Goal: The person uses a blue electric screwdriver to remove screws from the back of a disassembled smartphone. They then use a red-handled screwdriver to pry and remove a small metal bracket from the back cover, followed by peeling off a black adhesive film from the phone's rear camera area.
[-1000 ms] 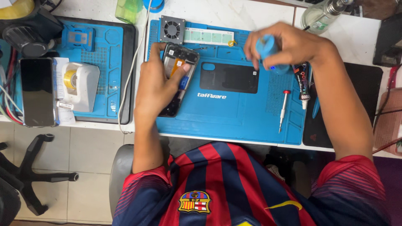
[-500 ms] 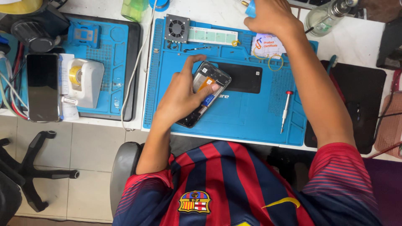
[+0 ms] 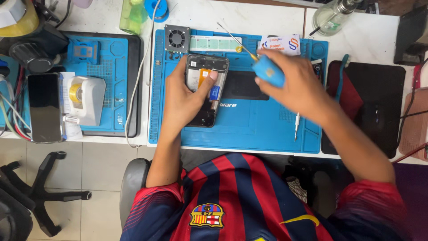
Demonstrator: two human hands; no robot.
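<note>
My left hand [image 3: 185,100] grips an opened phone [image 3: 206,76] with its back cover off, held flat over the blue work mat [image 3: 249,129]; my thumb rests on its inner parts. My right hand [image 3: 294,87] is closed on a screwdriver with a blue handle [image 3: 268,72]; its thin shaft [image 3: 232,36] points up and left, past the phone's top right corner. A dark rectangular panel [image 3: 243,85] lies on the mat between the two hands.
A small fan [image 3: 177,39], a pale strip [image 3: 215,43] and a white card [image 3: 278,43] lie at the mat's far edge. Another screwdriver [image 3: 296,127] lies at right. A second blue mat [image 3: 104,76] at left holds a tape dispenser [image 3: 84,99] and a dark phone [image 3: 43,107]. A glass bottle [image 3: 332,17] stands behind.
My right hand came back from the far edge of the table with the blue-handled screwdriver, down toward the phone. My left hand turned the phone upright and shifted it left.
</note>
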